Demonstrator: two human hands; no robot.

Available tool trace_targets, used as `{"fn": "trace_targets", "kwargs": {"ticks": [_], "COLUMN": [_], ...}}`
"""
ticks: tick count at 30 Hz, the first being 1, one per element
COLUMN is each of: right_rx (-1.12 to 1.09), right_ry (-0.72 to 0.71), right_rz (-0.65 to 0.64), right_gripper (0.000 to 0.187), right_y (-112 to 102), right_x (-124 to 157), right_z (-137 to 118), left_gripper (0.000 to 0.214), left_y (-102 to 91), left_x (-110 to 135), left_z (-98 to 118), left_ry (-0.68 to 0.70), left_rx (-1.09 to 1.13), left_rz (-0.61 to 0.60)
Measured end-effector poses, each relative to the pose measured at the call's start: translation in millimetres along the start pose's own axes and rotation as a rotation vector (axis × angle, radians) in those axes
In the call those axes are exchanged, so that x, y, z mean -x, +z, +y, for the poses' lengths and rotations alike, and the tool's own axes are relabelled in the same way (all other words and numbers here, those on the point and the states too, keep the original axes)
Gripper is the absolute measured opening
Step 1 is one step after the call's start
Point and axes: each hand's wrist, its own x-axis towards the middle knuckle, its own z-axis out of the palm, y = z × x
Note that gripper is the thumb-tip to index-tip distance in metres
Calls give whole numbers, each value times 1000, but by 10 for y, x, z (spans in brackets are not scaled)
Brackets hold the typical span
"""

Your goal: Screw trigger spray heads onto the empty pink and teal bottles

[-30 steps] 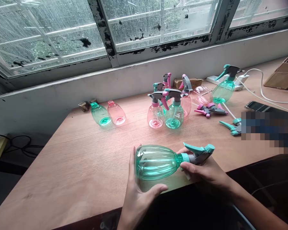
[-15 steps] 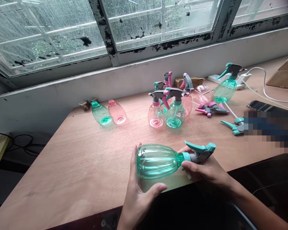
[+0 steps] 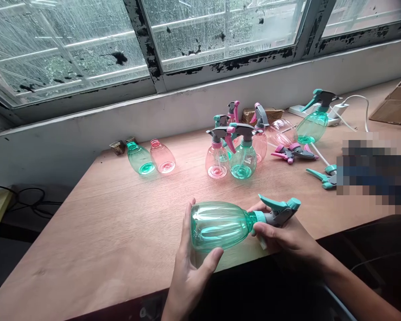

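Note:
A clear green spray bottle lies sideways in the air between my two hands, above the table's front edge. Its grey and teal spray head sits at the neck and points right, trigger upward. My left hand cups the bottle's base, with the thumb at its lower side and the other fingers partly hidden behind it. With thumb and fingers, my right hand grips the teal collar at the neck.
Open green and pink bottles stand at the back left. Several fitted spray bottles cluster mid-table. Loose pink spray heads, a teal one and a green spray bottle are to the right, near a pixelated patch.
My left thumb has moved in to the bottle's lower side. The bottle has turned slightly about its long axis. My right hand keeps its hold at the neck.

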Motion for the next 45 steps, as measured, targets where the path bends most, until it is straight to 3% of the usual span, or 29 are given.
{"fn": "trace_targets", "kwargs": {"ticks": [10,17,23,33,42,45], "right_rx": [35,57,60,35,26,20], "right_ry": [-20,21,13,4,21,9], "right_rz": [26,-9,-14,-30,-30,-46], "right_gripper": [32,32,32,32,34,31], "right_y": [-5,18,16,15,28,16], "right_x": [24,17,13,12,5,-2], "right_z": [14,-24,-47,-31,-56,-42], "left_gripper": [65,85,75,80,56,57], "left_y": [9,25,16,7,86,76], "left_x": [19,25,-16,1,-11,-19], "left_z": [42,-1,2,46,97,103], "left_ry": [24,-29,25,58,111,119], "left_rx": [52,95,-60,9,61,49], "left_rz": [15,21,79,52,236,209]}}
